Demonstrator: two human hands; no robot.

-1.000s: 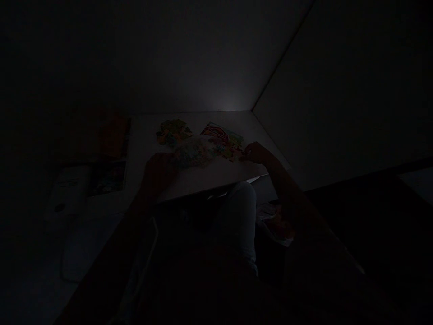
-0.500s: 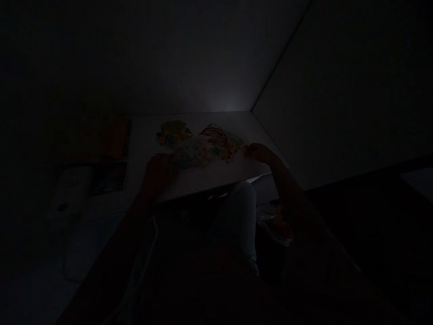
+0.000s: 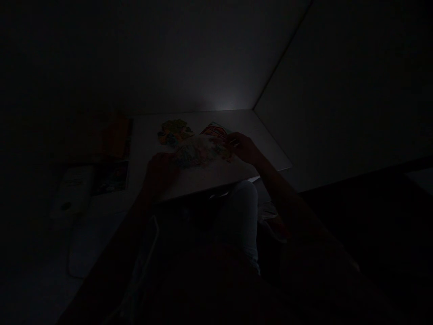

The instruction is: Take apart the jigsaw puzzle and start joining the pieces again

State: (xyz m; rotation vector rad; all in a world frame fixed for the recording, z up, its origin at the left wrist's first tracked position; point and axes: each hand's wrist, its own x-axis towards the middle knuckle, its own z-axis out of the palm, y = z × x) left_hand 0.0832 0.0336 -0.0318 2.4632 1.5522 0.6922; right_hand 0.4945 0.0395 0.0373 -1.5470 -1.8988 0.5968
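Observation:
The scene is very dark. A partly joined jigsaw puzzle (image 3: 199, 149) with a red patch lies on a white board (image 3: 209, 176) in front of me. A separate greenish cluster of pieces (image 3: 174, 128) sits behind it on the left. My left hand (image 3: 158, 169) rests on the board at the puzzle's left edge; its fingers are too dark to read. My right hand (image 3: 245, 148) hovers over the puzzle's right side with fingers curled, seemingly pinching a small piece that I cannot make out.
A dark orange box or sheet (image 3: 115, 135) and a printed picture (image 3: 110, 177) lie left of the board, with a pale flat object (image 3: 72, 192) further left. My light trouser leg (image 3: 240, 216) shows under the board. Walls meet in a corner behind.
My right hand has moved left from the board's right edge onto the puzzle's right side. My left hand has stayed in place.

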